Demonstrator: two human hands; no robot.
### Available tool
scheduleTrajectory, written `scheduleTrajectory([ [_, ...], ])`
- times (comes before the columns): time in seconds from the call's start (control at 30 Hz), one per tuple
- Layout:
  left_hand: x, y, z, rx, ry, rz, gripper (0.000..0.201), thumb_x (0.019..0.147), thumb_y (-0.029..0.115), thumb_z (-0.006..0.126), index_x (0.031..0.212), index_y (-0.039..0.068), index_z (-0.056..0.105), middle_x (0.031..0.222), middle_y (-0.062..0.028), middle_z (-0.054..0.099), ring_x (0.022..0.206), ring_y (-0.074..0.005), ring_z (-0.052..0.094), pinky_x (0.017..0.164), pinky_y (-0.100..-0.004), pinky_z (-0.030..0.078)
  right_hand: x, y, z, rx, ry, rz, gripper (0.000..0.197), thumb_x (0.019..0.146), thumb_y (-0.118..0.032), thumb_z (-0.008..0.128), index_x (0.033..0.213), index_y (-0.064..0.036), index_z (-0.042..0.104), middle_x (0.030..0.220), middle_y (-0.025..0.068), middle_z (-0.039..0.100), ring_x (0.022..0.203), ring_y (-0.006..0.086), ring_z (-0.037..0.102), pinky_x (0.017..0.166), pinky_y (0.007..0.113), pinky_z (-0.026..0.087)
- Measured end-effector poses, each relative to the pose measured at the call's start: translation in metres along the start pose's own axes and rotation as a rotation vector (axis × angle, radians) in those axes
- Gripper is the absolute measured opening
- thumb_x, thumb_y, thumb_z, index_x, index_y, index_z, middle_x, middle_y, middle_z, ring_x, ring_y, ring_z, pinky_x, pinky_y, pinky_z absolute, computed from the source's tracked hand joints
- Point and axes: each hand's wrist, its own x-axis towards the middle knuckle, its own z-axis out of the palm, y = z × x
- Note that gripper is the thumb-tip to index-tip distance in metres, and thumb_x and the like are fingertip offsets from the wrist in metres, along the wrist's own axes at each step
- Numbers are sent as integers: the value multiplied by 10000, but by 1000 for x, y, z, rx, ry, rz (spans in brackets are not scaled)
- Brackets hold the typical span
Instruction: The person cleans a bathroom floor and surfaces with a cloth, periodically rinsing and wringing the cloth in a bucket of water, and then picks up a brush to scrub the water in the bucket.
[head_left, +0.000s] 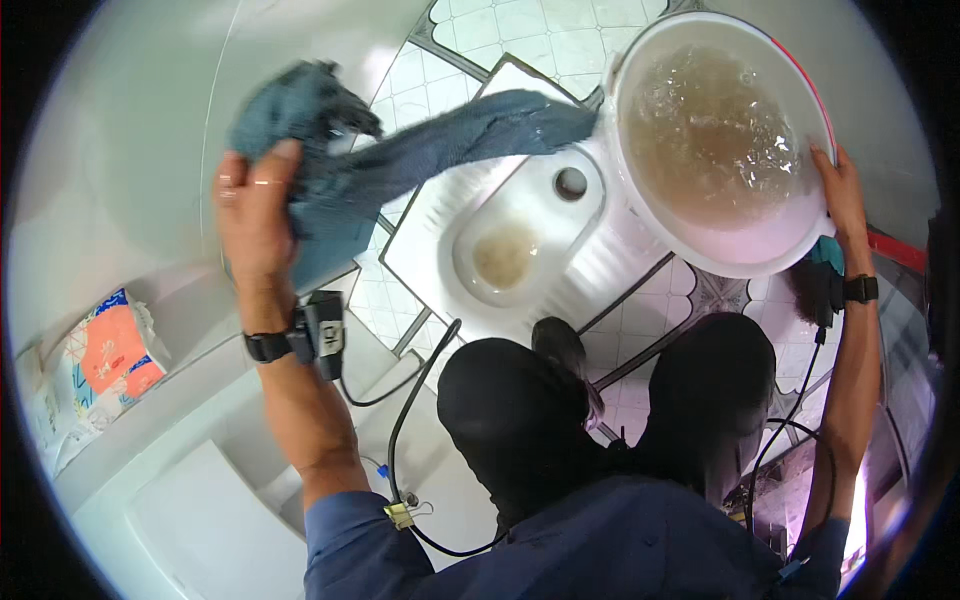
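My left hand (258, 215) is closed around a bunched blue-grey cloth (440, 145) that looks wet. One long end of it stretches to the right, above a white squat toilet (615, 255), and reaches close to the basin's side. My right hand (840, 190) grips the right rim of a round white basin (735, 255), thumb over the edge. Murky brownish water (705, 130) with a rippled, glinting surface fills much of the basin, which is tilted. A little cloudy water (505, 257) lies in the toilet bowl, below the round drain hole (570, 184).
White floor tiles (500, 30) with dark borders surround the toilet. A tissue pack (112, 355) rests on a ledge at the left, above a white tank lid (215, 525). Black cables (395, 420) run beside both arms. My shoe (560, 350) stands at the toilet's near edge.
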Motion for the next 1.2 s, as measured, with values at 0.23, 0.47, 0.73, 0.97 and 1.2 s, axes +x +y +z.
scheduleTrajectory([
  [0.23,30,-155,-6,661,-215,-33,202,800,149,709,777,-15,593,655,7,576,631,-42,457,513,-262,395,3,2,-12,79,-38,127,395,949,-294,564,1221,-8,577,958,22,641,782,70,568,689,222,468],
  [0.47,-19,-304,-4,1115,-491,291,603,701,432,767,1102,15,599,1259,-222,521,1046,-401,546,847,-452,478,-4,-19,-5,-107,23,99,420,950,-316,541,1217,5,585,999,71,653,808,104,589,714,249,478],
  [0.73,-82,-368,51,943,58,99,878,695,517,762,1239,-107,470,1411,-316,331,1268,-499,337,1043,-573,297,-7,-5,-15,-68,10,84,421,949,-315,547,1223,0,593,1029,90,656,813,130,600,720,263,484],
  [0.97,-27,-350,126,898,187,159,854,696,560,728,1255,-45,500,1435,-280,332,1294,-496,297,1052,-598,237,-11,-13,-9,-87,46,92,456,944,-343,572,1230,12,574,947,75,651,743,103,575,663,242,471],
  [1.2,38,-321,210,839,90,384,622,780,399,686,1246,22,521,1417,-231,368,1271,-481,327,1028,-605,263,-5,-18,-6,-66,32,137,464,947,-340,568,1255,7,560,972,56,648,764,106,577,670,240,468],
])
